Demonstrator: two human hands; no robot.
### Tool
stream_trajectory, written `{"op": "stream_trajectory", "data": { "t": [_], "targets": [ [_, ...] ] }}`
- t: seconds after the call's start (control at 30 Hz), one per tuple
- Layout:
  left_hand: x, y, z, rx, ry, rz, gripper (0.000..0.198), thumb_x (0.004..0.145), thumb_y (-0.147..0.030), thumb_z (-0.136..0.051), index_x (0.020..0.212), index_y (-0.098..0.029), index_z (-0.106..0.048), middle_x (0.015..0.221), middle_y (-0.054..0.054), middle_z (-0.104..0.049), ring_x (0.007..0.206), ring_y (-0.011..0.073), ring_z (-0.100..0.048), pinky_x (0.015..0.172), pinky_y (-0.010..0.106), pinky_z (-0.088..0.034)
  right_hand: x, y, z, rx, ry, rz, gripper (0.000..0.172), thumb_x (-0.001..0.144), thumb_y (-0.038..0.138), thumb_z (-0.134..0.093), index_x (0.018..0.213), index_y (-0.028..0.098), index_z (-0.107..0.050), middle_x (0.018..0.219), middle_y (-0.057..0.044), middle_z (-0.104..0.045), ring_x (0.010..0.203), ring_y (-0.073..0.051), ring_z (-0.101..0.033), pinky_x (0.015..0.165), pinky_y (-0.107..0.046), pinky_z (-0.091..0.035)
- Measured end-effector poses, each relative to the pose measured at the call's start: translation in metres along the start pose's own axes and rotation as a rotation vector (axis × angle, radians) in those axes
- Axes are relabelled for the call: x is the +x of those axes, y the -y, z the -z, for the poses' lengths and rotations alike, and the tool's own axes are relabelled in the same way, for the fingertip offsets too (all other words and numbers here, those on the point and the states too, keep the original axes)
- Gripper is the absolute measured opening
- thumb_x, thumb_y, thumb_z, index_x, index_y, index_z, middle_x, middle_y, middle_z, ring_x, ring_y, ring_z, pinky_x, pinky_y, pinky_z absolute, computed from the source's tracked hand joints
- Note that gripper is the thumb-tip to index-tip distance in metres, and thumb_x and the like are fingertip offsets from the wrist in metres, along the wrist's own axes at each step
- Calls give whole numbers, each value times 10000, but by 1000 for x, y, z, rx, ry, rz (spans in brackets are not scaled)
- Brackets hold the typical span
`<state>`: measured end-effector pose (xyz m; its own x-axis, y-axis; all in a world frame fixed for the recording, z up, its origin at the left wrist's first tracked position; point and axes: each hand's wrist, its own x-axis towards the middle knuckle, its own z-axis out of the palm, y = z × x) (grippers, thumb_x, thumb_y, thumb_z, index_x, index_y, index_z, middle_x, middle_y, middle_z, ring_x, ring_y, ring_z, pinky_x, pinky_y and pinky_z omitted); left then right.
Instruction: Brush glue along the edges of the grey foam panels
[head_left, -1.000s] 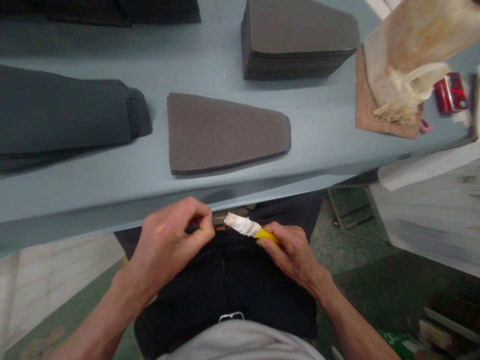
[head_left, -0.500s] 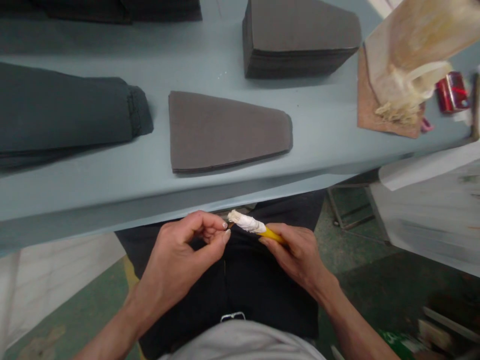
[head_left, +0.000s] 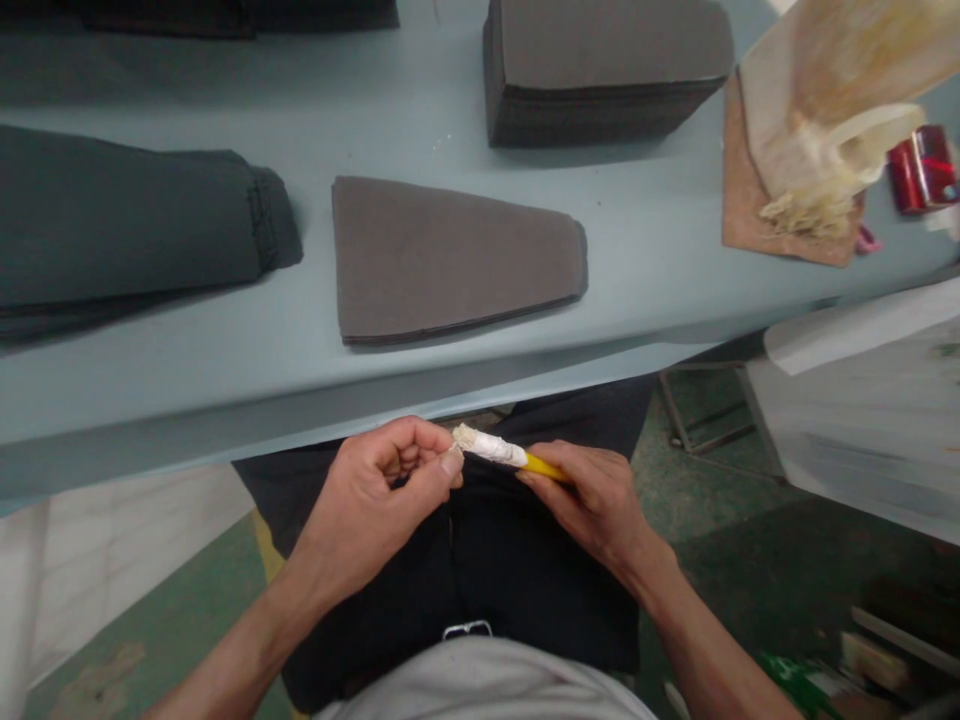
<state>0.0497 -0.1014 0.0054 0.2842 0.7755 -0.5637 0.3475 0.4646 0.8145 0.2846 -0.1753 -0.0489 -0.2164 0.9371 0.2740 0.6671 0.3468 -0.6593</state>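
Head view: right hand (head_left: 600, 490) fingers wrapped round yellow end of white-wrapped stick (head_left: 496, 449), frayed pale tip pointing toward left hand (head_left: 390, 480). Left thumb and forefinger drawn close together at that tip; cannot tell whether they pinch it. Beyond fingers, on bench (head_left: 652, 240): low grey stack (head_left: 457, 260). Farther from fingers: taller grey stack (head_left: 607, 45). Left of fingers, beyond: dark green stack (head_left: 127, 220). Well right of fingers: red can (head_left: 922, 170), beside stained container (head_left: 795, 120).
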Motion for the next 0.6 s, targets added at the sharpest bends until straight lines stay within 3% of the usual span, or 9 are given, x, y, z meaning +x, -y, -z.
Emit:
{"op": "stream_trajectory", "data": {
  "t": [0.33,0.47,0.6],
  "targets": [
    [4,8,-1,82,-40,-67,290,849,-449,-635,708,-197,-668,590,-4,-654,524,106,-550,513,203,-419,0,-1,1,-12,15,10,161,1118,315,-591,1050,196,-676,764,-16,-776,599,-116,-708,626,-226,-528],
    [4,12,-3,292,-144,-294,208,860,-319,-595,695,-211,-661,569,-47,-610,503,88,-530,530,205,-413,-1,0,-1,-15,53,-2,261,1146,338,-515,1050,179,-697,780,-37,-792,613,-120,-720,633,-225,-519],
    [13,20,17,566,-331,-485,164,862,-248,-577,740,-227,-685,652,-46,-692,584,106,-631,636,230,-469,-6,-1,-2,-31,117,-104,333,1149,368,-493,1016,181,-734,711,-21,-761,553,-113,-668,598,-224,-489]
  ]
}}
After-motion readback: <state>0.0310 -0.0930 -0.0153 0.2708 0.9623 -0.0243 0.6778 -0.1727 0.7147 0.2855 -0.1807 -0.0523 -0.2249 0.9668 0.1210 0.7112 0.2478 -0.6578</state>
